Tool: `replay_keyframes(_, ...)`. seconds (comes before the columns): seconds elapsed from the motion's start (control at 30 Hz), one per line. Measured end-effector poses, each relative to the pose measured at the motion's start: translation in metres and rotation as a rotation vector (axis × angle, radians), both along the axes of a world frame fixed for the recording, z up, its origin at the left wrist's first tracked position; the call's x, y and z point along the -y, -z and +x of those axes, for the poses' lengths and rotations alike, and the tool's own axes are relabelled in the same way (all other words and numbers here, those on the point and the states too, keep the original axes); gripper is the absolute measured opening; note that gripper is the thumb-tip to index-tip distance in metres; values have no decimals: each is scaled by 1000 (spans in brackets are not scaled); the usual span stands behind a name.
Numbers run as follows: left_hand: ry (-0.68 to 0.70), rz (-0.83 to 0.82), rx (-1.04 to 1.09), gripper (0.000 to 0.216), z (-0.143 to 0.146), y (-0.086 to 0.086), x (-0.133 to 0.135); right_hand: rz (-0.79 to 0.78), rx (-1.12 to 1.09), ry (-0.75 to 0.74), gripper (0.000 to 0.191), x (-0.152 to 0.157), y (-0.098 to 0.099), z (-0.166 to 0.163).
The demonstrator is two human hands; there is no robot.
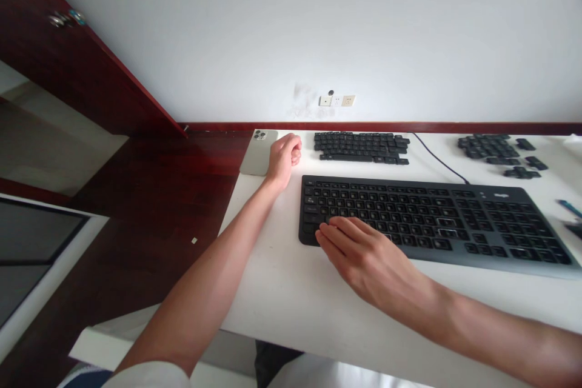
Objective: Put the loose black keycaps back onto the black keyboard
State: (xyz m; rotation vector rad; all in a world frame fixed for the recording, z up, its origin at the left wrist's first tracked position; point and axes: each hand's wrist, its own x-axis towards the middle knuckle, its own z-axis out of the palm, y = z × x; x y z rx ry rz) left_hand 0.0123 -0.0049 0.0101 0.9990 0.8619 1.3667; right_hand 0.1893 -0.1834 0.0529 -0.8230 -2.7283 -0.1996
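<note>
A black keyboard (386, 209) lies on the white table, with bare key sockets showing over much of it and several keycaps (310, 209) at its left edge. Over its lower left corner, my right hand (357, 254) bends down with the fingers pressed together; what the fingertips hold, if anything, is hidden. My left hand (284, 159) is curled into a fist on the table, between a phone (257, 156) and a set of loose keycaps (359, 147) laid out in rows. The inside of that fist is out of sight.
A second group of loose keycaps (488, 148) lies at the back right. The keyboard's cable (439, 157) runs back toward the wall. A blue tool-like item (569, 208) is partly cut off at the right edge. Wall sockets (337, 100) sit above the table.
</note>
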Motion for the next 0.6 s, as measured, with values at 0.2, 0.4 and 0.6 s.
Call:
replay_keyframes(0.2, -7, -7, -13, 36, 1, 0, 2, -2, 28, 51, 21, 3, 6, -10)
replay_keyframes(0.4, -9, -29, -8, 33, 1, 0, 0, -103, -96, 37, 20, -8, 14, -3)
replay_keyframes(0.6, -17, -17, -2, 33, -1, 2, -3, -258, -290, -56, 19, -30, 7, 6)
